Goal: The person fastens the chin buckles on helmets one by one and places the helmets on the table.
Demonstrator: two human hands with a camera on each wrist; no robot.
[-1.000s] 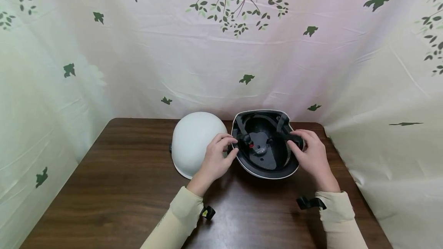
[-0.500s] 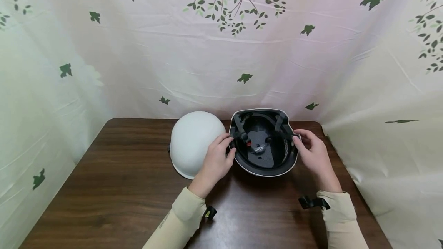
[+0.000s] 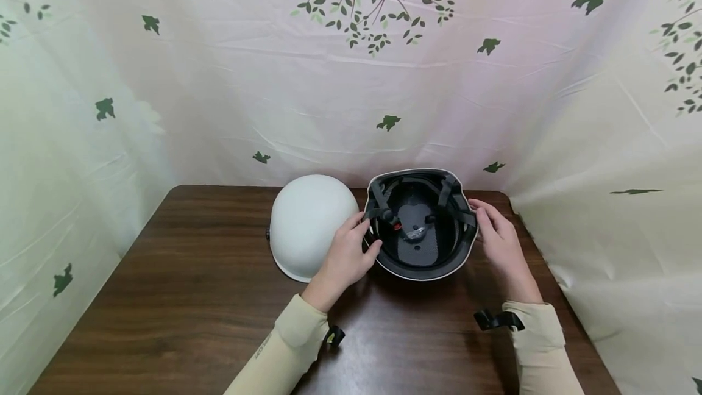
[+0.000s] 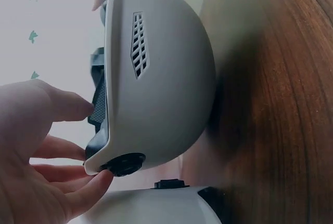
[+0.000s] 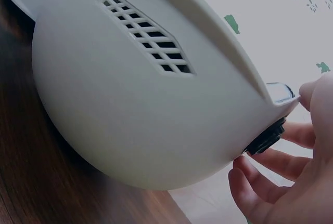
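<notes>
A white helmet (image 3: pixel 422 272) lies upside down near the table's back edge, its black padded inside facing up. Dark straps (image 3: pixel 445 191) lie inside it, with a small red part by a buckle. My left hand (image 3: pixel 347 253) grips the left rim; in the left wrist view its fingers (image 4: pixel 86 195) reach below the rim by a round black knob (image 4: pixel 125 164). My right hand (image 3: pixel 498 238) holds the right rim, thumb at the edge and fingers beside a black knob (image 5: pixel 266 138). A second white helmet (image 3: pixel 309 227) sits dome up, just left of the first.
Both helmets stand on a dark brown wooden table (image 3: pixel 164 297). Behind it hangs a pale curtain (image 3: pixel 307 90) printed with leaves and birds, and more curtain (image 3: pixel 620 249) runs along the right side.
My right hand has moved from the strap area inside the helmet out to its right rim. A strap now lies along the right inner side. My left hand stays at the left rim.
</notes>
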